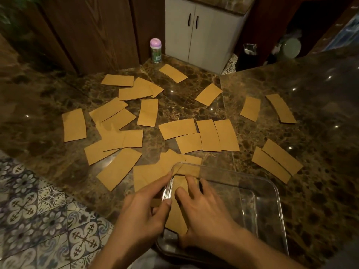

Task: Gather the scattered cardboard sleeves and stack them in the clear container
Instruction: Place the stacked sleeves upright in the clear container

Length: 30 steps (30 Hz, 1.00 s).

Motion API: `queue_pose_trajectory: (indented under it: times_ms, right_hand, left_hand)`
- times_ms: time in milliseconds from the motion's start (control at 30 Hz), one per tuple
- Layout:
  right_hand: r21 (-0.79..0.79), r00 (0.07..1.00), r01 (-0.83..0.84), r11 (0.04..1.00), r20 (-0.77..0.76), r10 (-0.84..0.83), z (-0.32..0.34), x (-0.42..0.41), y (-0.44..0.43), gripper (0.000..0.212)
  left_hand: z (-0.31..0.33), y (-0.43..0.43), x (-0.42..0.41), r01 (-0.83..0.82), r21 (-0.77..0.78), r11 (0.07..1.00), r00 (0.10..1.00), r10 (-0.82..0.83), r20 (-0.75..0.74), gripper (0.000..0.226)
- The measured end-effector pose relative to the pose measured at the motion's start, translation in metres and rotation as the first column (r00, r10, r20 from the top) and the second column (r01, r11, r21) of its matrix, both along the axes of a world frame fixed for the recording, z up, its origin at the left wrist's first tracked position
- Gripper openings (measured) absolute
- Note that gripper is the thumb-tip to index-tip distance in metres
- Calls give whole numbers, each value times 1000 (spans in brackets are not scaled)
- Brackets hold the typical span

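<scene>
Several flat brown cardboard sleeves (148, 112) lie scattered over the dark marble counter (320, 105). A clear rectangular container (272, 193) stands at the counter's near edge. Inside its left end lies a cardboard sleeve (177, 216), upright along the wall. My right hand (204, 208) rests on that sleeve with fingers spread, pressing it down. My left hand (143, 208) grips the container's left wall, thumb inside and fingers outside, touching the same sleeve. More sleeves (147, 175) lie just beyond and partly under the container's far left corner.
A small bottle with a pink cap (155, 50) stands at the counter's far edge. White cabinet doors (196, 30) and dark wood panels rise behind. Patterned floor tiles (38, 210) show at the lower left, below the counter's edge.
</scene>
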State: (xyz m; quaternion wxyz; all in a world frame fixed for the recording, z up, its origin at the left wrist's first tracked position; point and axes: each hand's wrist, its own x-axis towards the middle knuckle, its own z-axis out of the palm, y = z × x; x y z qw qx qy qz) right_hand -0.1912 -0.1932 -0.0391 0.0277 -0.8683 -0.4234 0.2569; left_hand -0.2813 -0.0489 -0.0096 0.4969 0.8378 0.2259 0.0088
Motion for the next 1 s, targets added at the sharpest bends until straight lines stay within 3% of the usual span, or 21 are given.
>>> queue_pose_trajectory:
  times_ms: [333,533,700,1000]
  right_hand:
    - [71,987,71,995,-149,-60,-1,0,-4,91]
    - [82,985,61,995,-169,-47,6,-2,-8,64]
    - [85,993,75,994,-101,-66,9,2,-9,69]
    - [112,990,83,990,-124,-69,8,5,-11,80]
  left_hand:
    - [1,1,0,4,14,1000,1000,-4,9,57]
    - [1,0,-1,5,32,999,1000,-5,20,57]
    - [0,0,0,23,47,999,999,-25,41,59]
    - [-14,5,-2,65,66,996,998,-66,17,66]
